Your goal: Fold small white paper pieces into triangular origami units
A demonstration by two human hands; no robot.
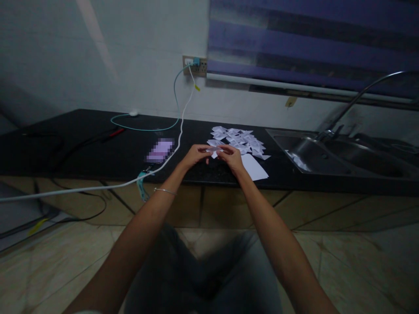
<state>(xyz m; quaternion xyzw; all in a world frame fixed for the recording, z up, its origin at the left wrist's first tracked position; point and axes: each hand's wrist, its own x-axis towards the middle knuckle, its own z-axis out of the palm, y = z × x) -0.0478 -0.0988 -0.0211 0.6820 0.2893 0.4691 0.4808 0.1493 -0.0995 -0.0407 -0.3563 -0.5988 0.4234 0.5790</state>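
A small piece of folded white paper [214,152] is pinched between my two hands just above the counter. My left hand [197,155] grips its left side, thumb pointing inward. On the right side, my right hand [231,158] closes its thumb and fingers on the same piece. Right behind my hands lies a pile of folded white paper pieces [240,138]. Flat white paper sheets [254,168] lie beside my right hand, partly covered by the pile and my wrist.
The dark countertop [131,146] bears a phone [160,150] with a teal strap [142,185] at left. A white cable [181,131] runs from the wall outlet [199,66] across the counter. A double metal sink [314,155] with a faucet [356,98] sits at right.
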